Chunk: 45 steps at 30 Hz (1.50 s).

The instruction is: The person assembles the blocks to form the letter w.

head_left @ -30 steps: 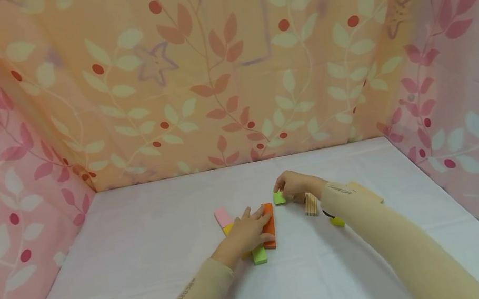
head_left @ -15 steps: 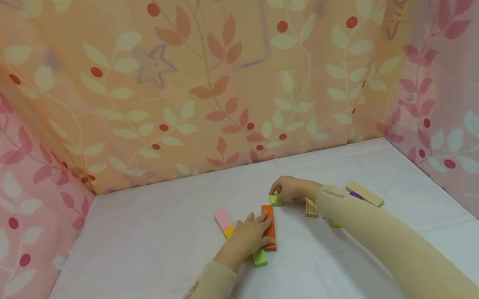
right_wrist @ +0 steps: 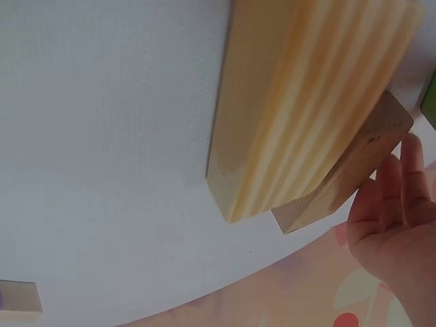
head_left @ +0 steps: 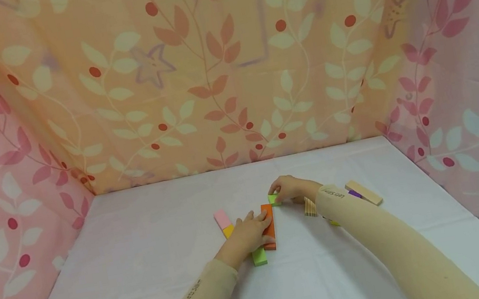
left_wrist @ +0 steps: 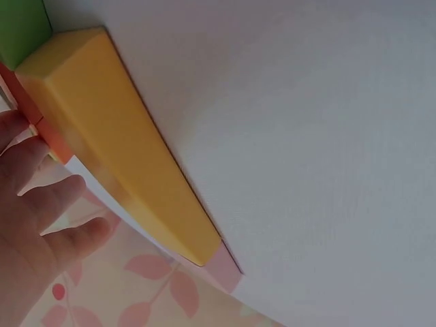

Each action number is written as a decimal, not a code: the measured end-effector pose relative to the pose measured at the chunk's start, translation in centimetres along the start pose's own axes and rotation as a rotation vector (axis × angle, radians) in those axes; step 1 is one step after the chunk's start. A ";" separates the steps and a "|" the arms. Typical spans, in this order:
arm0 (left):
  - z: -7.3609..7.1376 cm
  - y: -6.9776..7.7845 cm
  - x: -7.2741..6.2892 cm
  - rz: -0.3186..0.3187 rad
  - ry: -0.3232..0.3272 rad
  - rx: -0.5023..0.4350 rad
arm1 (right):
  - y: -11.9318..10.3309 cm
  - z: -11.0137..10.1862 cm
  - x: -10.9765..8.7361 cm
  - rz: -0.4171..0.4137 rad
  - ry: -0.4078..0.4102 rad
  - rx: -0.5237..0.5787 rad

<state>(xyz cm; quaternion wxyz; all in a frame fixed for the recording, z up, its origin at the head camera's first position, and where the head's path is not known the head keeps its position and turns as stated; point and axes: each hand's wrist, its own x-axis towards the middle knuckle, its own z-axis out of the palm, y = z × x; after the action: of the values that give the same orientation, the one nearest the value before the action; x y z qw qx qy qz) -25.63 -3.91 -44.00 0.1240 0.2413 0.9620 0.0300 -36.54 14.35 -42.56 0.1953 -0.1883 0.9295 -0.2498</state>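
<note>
short of the tabletop's far edge (head_left: pixel 205 174), right hand (head_left: pixel 292 187) pinches green block (head_left: pixel 272 199); left hand (head_left: pixel 246 236) lies spread on orange block (head_left: pixel 271 228).

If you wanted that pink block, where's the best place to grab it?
Probably from above, pinching both long sides near its far end: the pink block lies flat with those sides bare, while its near end meets the yellow block.

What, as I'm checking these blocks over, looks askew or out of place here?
Mildly odd: the pale wooden block lies slantwise on the right, out of line with the orange block under the left hand. I see nothing spilled or damaged, though some parts are hidden.
</note>
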 end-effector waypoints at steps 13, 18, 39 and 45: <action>-0.2 0.1 -0.1 -0.021 -0.013 -0.031 | 2.4 -2.6 -1.7 0.019 0.096 0.058; -0.1 0.1 -0.3 -0.021 -0.008 -0.027 | 3.9 -3.0 -2.7 0.076 0.085 0.037; -0.1 0.0 -0.4 -0.010 -0.008 -0.042 | 6.5 -1.6 -3.3 0.205 0.041 -0.031; -0.1 0.0 -0.3 -0.011 -0.010 -0.051 | 5.9 -1.0 -3.3 0.134 0.137 0.066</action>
<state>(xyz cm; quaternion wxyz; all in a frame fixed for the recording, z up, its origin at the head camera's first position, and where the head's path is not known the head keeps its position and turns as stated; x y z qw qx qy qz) -25.36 -4.08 -43.88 0.1349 0.2331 0.9616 0.0524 -35.67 20.96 -43.98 0.1539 -0.1017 0.9424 -0.2792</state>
